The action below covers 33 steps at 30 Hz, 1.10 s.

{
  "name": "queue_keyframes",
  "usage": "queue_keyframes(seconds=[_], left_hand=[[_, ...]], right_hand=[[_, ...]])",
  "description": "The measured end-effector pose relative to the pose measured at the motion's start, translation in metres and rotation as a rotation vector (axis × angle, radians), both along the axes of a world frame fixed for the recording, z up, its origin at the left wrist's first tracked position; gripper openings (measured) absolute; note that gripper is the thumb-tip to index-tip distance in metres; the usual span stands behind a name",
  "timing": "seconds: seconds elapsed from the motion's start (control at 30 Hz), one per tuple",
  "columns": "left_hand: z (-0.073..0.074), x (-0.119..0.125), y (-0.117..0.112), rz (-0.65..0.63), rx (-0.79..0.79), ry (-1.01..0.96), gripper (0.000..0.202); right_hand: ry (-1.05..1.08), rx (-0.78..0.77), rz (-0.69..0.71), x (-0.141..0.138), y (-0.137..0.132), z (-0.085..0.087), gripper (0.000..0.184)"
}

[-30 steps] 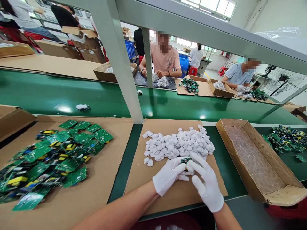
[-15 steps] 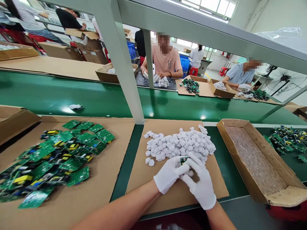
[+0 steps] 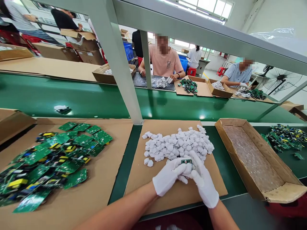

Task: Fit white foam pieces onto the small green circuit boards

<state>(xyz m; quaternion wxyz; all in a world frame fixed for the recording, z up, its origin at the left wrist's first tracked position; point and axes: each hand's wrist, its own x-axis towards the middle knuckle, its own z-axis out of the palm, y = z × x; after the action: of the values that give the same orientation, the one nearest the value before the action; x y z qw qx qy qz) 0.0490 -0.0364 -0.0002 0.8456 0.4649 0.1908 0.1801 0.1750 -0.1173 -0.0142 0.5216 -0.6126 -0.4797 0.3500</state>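
Note:
My left hand (image 3: pixel 169 176), in a white glove, is closed on a small green circuit board (image 3: pixel 186 161), its fingers wrapped around the lower side. From the right, my right hand (image 3: pixel 203 180), also gloved, closes against the same board, with a small white piece (image 3: pixel 189 169) partly showing between the fingers. Both hands are just in front of a heap of small white pieces (image 3: pixel 176 145) on a cardboard sheet (image 3: pixel 153 195). My fingers hide much of the board.
Left lies a pile of green circuit boards (image 3: pixel 59 153) on cardboard. A cardboard tray (image 3: pixel 254 159) stands right, with more boards (image 3: pixel 285 137) beyond it. A grey post (image 3: pixel 124 70) rises ahead; behind it runs a green conveyor belt (image 3: pixel 168 108). Co-workers sit across.
My right hand's fingers have closed in around the board, which has turned slightly. The white-topped piece on the belt has shifted left. The co-worker opposite has moved their hands apart.

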Motion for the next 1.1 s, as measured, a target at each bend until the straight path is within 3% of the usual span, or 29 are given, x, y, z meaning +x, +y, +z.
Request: queue_keyframes(seconds=[0.2, 0.4, 0.53, 0.63, 0.73, 0.83, 0.93, 1.0, 1.1], left_hand=[[-0.003, 0.000, -0.002, -0.038, 0.098, -0.003, 0.029], [-0.001, 0.001, 0.000, -0.066, 0.103, 0.052, 0.028], [-0.003, 0.001, 0.002, -0.053, 0.025, -0.035, 0.027], [-0.009, 0.001, 0.002, -0.082, -0.099, -0.073, 0.032], [-0.014, 0.001, 0.001, -0.101, -0.146, -0.100, 0.037], [-0.016, 0.002, 0.001, -0.084, -0.075, -0.121, 0.036], [-0.019, 0.003, 0.002, -0.093, -0.034, -0.052, 0.039], [-0.020, 0.003, 0.003, -0.105, -0.021, 0.009, 0.037], [-0.019, 0.003, 0.004, -0.069, 0.005, 0.048, 0.032]], right_hand=[[-0.073, -0.128, -0.060, 0.000, 0.000, -0.004, 0.043], [-0.119, -0.088, 0.085, 0.014, -0.005, -0.005, 0.048], [-0.466, 0.054, -0.022, 0.012, -0.007, -0.005, 0.057], [-0.782, 0.265, -0.075, 0.009, -0.006, -0.008, 0.042], [-0.885, 0.441, -0.108, 0.008, -0.002, -0.010, 0.036], [-0.906, 0.509, -0.097, 0.007, 0.001, -0.011, 0.037], [-0.868, 0.432, -0.049, 0.009, -0.001, -0.010, 0.034], [-0.716, 0.308, 0.040, 0.011, -0.005, -0.008, 0.035], [-0.378, 0.151, 0.107, 0.014, -0.010, -0.007, 0.051]])
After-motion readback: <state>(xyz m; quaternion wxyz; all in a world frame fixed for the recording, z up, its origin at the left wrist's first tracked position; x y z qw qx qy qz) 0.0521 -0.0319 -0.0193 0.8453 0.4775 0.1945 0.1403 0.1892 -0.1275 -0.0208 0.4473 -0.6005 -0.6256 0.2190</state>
